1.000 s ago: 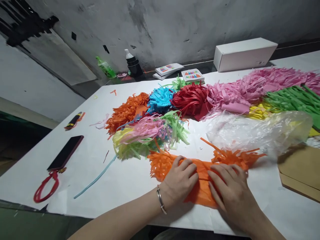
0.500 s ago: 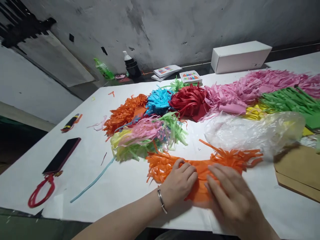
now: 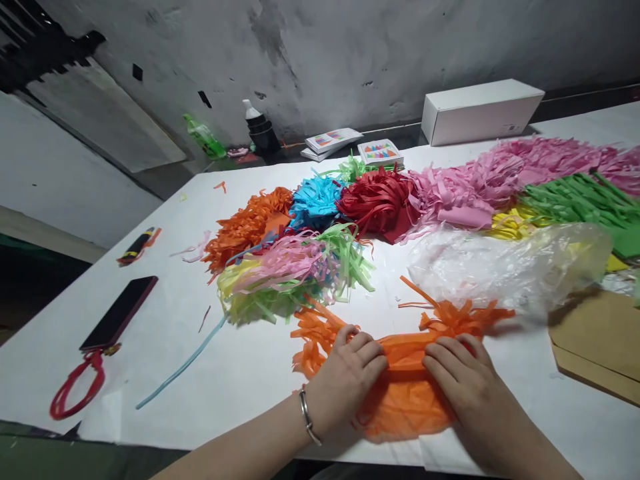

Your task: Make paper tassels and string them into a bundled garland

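An orange sheet of fringed tissue paper (image 3: 405,363) lies at the near edge of the white table (image 3: 240,373), bunched and rolled in its middle with cut strips fanning out at both ends. My left hand (image 3: 345,377), with a metal bangle at the wrist, curls its fingers over the left part of the roll. My right hand (image 3: 463,380) curls over the right part, fingertips pressing the fold. Both hands grip the paper.
Heaps of fringed paper lie beyond: orange (image 3: 250,223), blue (image 3: 317,200), red (image 3: 380,200), pink (image 3: 500,173), green (image 3: 585,200). A clear plastic bag (image 3: 505,267), brown envelope (image 3: 600,340), white box (image 3: 480,110), dark phone (image 3: 120,313) with red strap also lie around.
Both hands drew the orange paper nearer and gathered it, so the flat sheet has bunched into a thicker roll. The fringe ends pulled inward.
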### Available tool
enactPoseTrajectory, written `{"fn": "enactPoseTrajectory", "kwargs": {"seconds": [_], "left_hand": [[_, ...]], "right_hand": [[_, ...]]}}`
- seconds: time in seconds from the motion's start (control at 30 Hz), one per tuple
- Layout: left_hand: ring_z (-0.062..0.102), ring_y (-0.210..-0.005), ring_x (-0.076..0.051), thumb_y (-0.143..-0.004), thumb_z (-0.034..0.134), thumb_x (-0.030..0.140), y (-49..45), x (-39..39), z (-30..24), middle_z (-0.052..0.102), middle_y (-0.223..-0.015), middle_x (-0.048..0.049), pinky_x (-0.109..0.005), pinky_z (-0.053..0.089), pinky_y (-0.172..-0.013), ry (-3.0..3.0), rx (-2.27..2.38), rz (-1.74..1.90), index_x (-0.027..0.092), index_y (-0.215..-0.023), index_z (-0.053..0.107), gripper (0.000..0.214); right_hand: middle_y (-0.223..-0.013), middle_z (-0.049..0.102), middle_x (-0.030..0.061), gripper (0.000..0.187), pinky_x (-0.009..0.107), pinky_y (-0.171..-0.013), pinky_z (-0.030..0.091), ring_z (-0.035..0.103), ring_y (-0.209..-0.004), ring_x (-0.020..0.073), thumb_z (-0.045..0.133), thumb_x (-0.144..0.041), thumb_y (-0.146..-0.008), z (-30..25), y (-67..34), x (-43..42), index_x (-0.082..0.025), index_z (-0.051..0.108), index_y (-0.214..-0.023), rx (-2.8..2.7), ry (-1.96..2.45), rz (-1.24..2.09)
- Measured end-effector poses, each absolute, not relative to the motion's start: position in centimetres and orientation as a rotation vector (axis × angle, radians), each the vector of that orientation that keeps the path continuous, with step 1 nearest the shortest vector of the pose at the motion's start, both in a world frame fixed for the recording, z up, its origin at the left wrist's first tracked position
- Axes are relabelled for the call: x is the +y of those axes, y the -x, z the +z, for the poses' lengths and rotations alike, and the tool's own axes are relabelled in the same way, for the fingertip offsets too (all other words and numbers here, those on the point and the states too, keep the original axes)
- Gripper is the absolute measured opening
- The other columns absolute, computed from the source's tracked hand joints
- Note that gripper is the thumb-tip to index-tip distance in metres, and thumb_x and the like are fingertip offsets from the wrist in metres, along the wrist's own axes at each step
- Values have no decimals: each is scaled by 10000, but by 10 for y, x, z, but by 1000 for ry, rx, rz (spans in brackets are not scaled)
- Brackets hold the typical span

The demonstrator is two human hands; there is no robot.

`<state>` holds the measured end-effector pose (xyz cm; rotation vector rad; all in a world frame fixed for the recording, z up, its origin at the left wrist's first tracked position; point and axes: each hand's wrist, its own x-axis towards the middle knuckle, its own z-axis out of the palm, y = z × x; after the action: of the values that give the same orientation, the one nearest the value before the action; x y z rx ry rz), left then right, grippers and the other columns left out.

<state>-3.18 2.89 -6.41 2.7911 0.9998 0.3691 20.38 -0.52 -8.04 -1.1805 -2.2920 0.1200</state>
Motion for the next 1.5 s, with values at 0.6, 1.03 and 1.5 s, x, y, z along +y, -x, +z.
{"fn": "enactPoseTrajectory", "kwargs": {"seconds": [0.6, 1.03, 1.5], "left_hand": [[566, -842, -241, -936, 567, 255, 19, 49, -48, 645, -893, -74, -462, 444, -794, -2612, 1449, 65, 165, -753, 648, 220], [544, -832, -173, -989, 500, 120, 24, 40, -65, 641, -842, -4, -418, 360, -985, -2952, 998, 315, 185, -863, 592, 169], [532, -827, -237, -950, 544, 199, 16, 37, -57, 612, -886, -52, -457, 408, -818, -2748, 1554, 108, 171, -817, 612, 152]], "right_hand": [[-803, 607, 30, 83, 425, -940, 322, 507, -792, 211, 595, -119, -847, -71, -187, 21, -193, 617, -816, -2589, 1069, 29], [-717, 556, 25, 202, 428, -931, 335, 468, -709, 211, 481, -42, -831, -77, -187, 16, -200, 572, -745, -2573, 1060, -132], [-941, 655, 95, 196, 508, -1004, 292, 563, -948, 267, 501, -45, -874, -71, -193, 12, -179, 638, -828, -2336, 1565, -142]]}}
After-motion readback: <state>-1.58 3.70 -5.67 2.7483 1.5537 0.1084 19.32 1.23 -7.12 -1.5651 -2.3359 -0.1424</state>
